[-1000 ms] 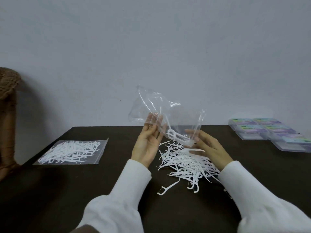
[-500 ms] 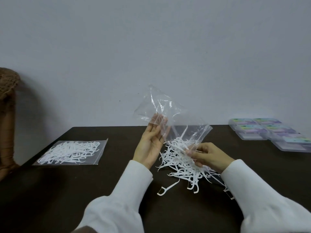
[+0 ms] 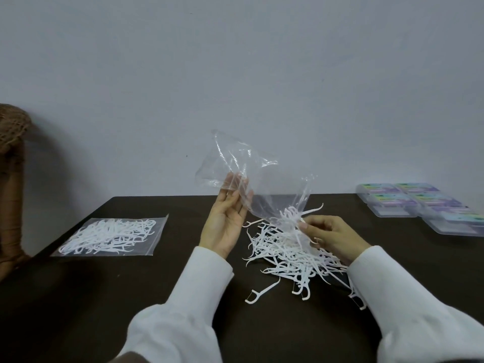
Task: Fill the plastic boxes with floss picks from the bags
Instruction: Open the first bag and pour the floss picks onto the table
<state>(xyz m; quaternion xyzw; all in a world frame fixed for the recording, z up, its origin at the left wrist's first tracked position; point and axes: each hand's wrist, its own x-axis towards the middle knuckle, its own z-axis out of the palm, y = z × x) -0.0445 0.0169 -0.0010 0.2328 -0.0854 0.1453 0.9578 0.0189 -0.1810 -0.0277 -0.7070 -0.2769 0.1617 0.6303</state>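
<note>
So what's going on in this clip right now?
A person is emptying a clear bag of floss picks onto a dark table. The left hand holds the bag up, while the right hand pinches at its mouth, where a few picks remain. A loose pile of picks lies beneath. A second, full bag lies at left; the closed plastic boxes sit at right, untouched.

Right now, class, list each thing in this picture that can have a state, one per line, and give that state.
Clear bag: held up, mouth down, nearly emptied.
Left hand: holds the bag's upper part.
Right hand: pinches the bag's lower edge, where a few picks remain.
Loose floss picks: heaped on the table.
Second bag: lying flat, full of picks.
Plastic boxes: lids closed, grouped at the far right.
</note>
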